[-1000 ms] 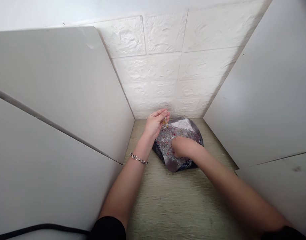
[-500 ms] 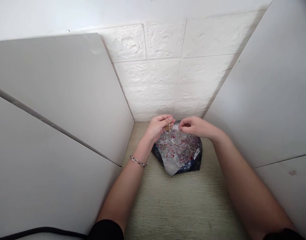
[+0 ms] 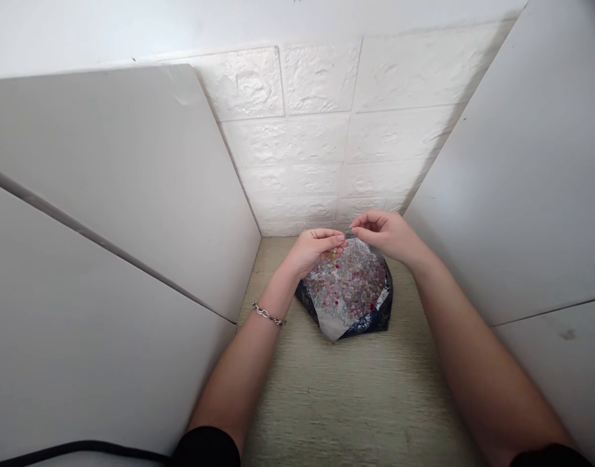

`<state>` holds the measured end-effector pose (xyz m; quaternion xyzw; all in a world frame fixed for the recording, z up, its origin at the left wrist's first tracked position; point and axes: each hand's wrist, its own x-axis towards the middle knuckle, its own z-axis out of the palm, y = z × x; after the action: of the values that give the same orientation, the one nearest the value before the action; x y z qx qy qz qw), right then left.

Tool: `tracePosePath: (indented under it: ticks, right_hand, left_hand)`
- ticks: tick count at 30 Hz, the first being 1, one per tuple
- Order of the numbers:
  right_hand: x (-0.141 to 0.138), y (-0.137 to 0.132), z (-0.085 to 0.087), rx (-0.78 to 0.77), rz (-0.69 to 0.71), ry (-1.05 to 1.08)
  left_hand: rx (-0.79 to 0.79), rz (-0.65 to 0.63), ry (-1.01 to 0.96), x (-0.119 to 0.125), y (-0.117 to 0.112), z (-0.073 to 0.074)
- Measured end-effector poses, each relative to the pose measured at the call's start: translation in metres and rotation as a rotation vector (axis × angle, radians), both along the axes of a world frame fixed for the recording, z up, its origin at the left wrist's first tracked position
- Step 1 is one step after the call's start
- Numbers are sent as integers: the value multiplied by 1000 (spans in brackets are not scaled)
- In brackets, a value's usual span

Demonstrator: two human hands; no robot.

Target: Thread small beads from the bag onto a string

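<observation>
1. On the left is a big white board (image 3: pixel 107 162). A black cord (image 3: pixel 88 446) runs along the near left.
2. The left arm has a black sleeve (image 3: pixel 207 447) and a silver chain bracelet (image 3: pixel 268 314).
3. The left hand (image 3: pixel 311 251) is at the far left side of the bag. Its grip is a tight pinch on some little yellow beads (image 3: pixel 332 254), which show below the fingers.
4. The dark blue bag (image 3: pixel 375 320) lies on the green worktop (image 3: pixel 346 389), near the white brick wall (image 3: pixel 297 136). Its silvery inside holds lots of tiny beads (image 3: pixel 346 284), mostly clear and pink, some red.
5. The right hand (image 3: pixel 387 232) is above the far right side of the bag. Its fingertips are just beside the left ones. Its grip is narrow, but I cannot tell if it holds something tiny.
6. On the right stands another white board (image 3: pixel 531 194).
</observation>
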<state>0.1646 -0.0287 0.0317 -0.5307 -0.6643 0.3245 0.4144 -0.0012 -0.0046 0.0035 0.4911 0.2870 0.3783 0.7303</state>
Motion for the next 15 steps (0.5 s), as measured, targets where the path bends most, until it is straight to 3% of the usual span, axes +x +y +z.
tracePosePath:
  ticks: [15]
  right_hand:
    - [0,0,-1,5,64,-59]
  left_hand:
    - [5,-16,37,-1,1,-1]
